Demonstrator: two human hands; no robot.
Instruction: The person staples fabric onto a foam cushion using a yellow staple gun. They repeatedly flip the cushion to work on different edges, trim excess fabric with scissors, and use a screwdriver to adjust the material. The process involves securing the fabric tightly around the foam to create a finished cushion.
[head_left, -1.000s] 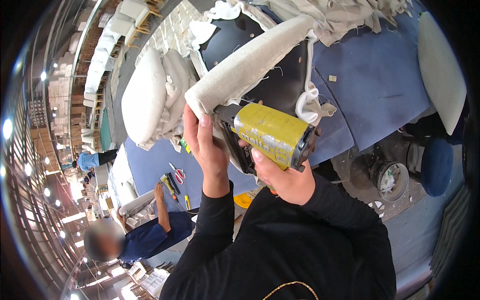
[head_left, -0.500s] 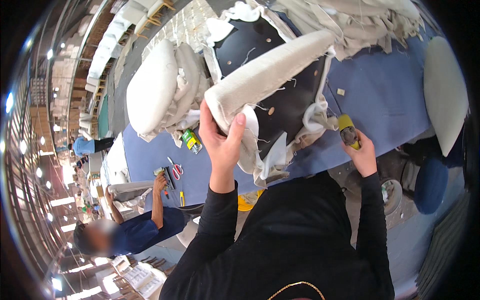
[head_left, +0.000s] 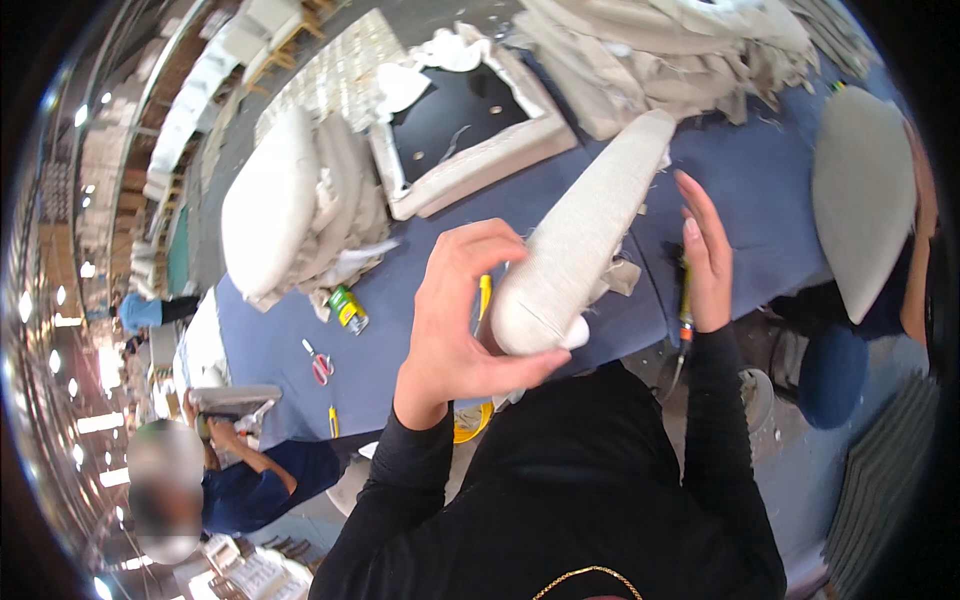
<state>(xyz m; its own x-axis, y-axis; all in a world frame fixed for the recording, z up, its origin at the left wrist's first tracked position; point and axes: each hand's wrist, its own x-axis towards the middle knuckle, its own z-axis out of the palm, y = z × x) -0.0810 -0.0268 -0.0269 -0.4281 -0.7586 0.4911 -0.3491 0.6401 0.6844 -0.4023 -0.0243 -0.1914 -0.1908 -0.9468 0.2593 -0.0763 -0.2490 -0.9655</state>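
Observation:
A cream fabric-covered cushion pad [head_left: 590,235] stands tilted on its edge above the blue worktable [head_left: 400,350]. My left hand [head_left: 450,320] is curved around its near end, thumb below and fingers above. To the right, my right hand [head_left: 706,260] has its thumb and upper fingers stretched toward the pad. A screwdriver-like tool with a yellow and black handle [head_left: 686,300] sits against that palm, its shaft pointing back over the table edge; the lower fingers are hidden. Beyond lies another cream pad with a black underside [head_left: 470,125].
Stacked cream cushions [head_left: 270,210] and heaped fabric [head_left: 670,60] lie at the back. Red-handled scissors [head_left: 320,366] and a green box [head_left: 348,310] rest at left. A yellow bucket [head_left: 472,425] stands below the edge. A co-worker [head_left: 270,480] sits left; another person's arm [head_left: 922,220] shows right.
The held pad has tipped onto its edge and come apart from the black-bottomed pad behind it. My right hand has opened its upper fingers, and the tool has turned its shaft toward me.

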